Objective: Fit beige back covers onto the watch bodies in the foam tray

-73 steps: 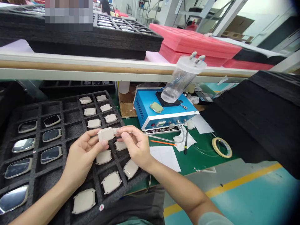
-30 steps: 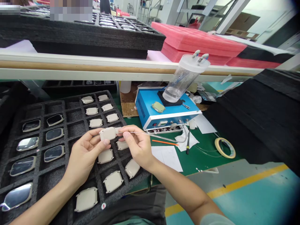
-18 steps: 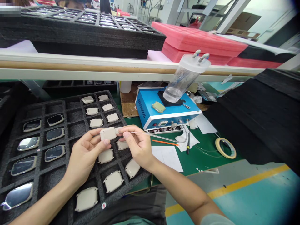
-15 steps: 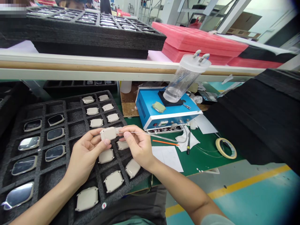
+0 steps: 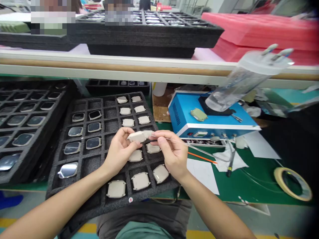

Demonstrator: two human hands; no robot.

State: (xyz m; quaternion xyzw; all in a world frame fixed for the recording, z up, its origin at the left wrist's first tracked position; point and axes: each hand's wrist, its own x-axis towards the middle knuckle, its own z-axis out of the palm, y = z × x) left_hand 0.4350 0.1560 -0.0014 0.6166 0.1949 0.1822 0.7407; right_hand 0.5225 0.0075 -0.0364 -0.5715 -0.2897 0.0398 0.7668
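Observation:
My left hand is closed on the edge of a beige watch case, thumb in front and fingers behind. Close beside it, my right hand pinches the end of a thin tube, which trails right toward the blue box. Its tip, at the case's right end, is too small to make out. Both hands hover over a black foam tray. Beige cases such as this watch case fill its right columns; cases with dark screens, like this one, lie in its left columns.
A blue control box carries a clear cylinder and a green case. Right of my hands lie white paper, a black pen and a tape roll. A shelf edge crosses above; another tray stands left.
The view has turned left, so everything sits further right and a second tray shows at left. The case is tilted flatter in my left hand; both hands keep their grip.

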